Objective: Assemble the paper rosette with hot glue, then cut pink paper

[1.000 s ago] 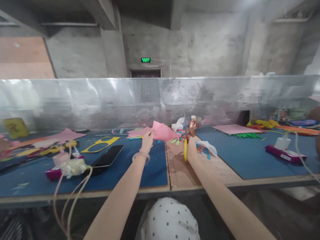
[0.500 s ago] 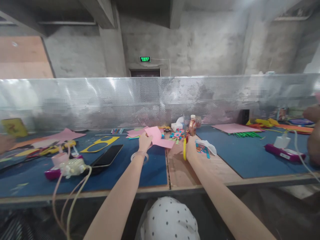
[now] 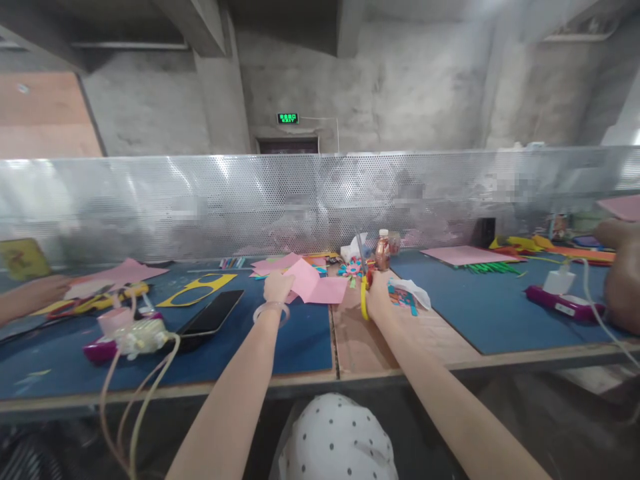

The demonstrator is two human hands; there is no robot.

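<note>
My left hand [image 3: 278, 287], with a clear bangle at its wrist, is closed on the edge of a folded or cut pink sheet of paper [image 3: 325, 289]. The sheet is held above the table seam. My right hand [image 3: 379, 297] grips yellow-and-red handled scissors [image 3: 365, 300], their blades pointing up and away, apart from the paper. Just beyond the scissors lies a pink and blue paper flower [image 3: 352, 268]. Beside my right hand are blue and orange paper scraps [image 3: 403, 299] with a white tissue [image 3: 418, 293].
A bottle [image 3: 383, 251] stands behind my right hand. To the left lie a black phone [image 3: 213, 319], a yellow paper with cut-out holes [image 3: 200, 291] and a purple power strip with cords [image 3: 103, 350]. Another purple power strip [image 3: 565, 303] sits right. Co-workers' hands [image 3: 43, 293] show at both sides.
My left hand has shifted slightly left and down with the pink paper. The scissors have tilted a little left. A co-worker's hand has reached further in at left; pink paper shows at far right.
</note>
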